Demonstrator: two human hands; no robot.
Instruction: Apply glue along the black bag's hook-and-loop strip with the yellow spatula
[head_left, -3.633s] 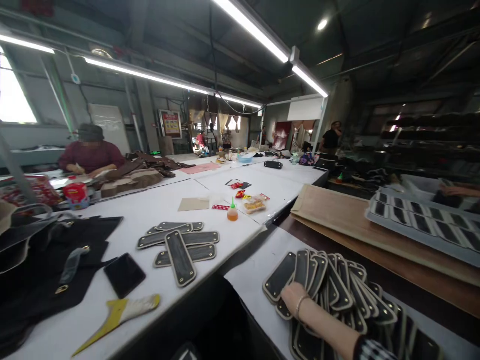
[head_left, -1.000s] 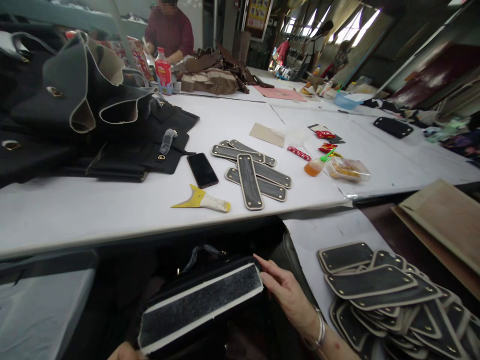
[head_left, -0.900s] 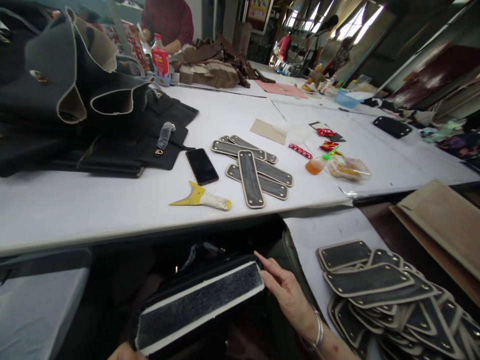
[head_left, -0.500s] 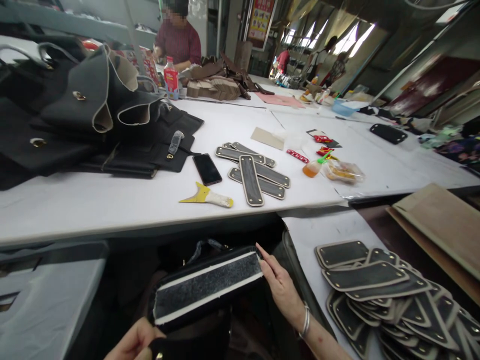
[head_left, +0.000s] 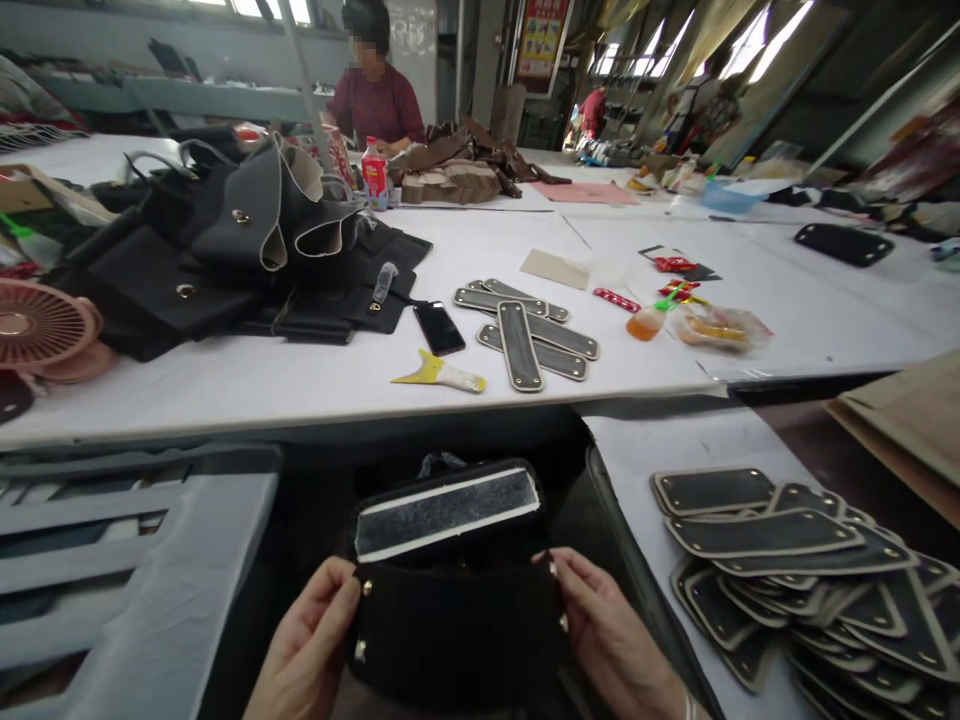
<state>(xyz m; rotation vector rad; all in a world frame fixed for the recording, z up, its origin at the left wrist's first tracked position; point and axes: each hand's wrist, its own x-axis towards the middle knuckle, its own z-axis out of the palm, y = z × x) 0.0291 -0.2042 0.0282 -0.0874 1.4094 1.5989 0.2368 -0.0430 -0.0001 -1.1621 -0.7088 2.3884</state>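
Note:
Between my two hands is a black panel (head_left: 461, 635) with shiny metal studs near its short ends. My left hand (head_left: 315, 630) pinches its left end beside the studs, thumb on top. At the opposite end my right hand (head_left: 600, 620) grips the edge with thumb and fingers. Just beyond the panel sits a black bag (head_left: 525, 510), its long face turned up towards me. That face carries a dark grey fuzzy strip (head_left: 450, 513) bordered by two white bands. The panel hides the lower part of the bag.
Stud-cornered, pale-edged strips (head_left: 765, 535) are heaped at right; several more (head_left: 519, 345) lie on the white table (head_left: 300, 395). A phone (head_left: 439, 328), yellow-and-white scraper (head_left: 439, 372), black bags (head_left: 240, 240) and pink fan (head_left: 45, 330) are there too. Across the table sits a person (head_left: 379, 105).
My right hand has left the bag's right end and taken the black panel's right end. The panel has come up, held level by both hands. The view has swung left.

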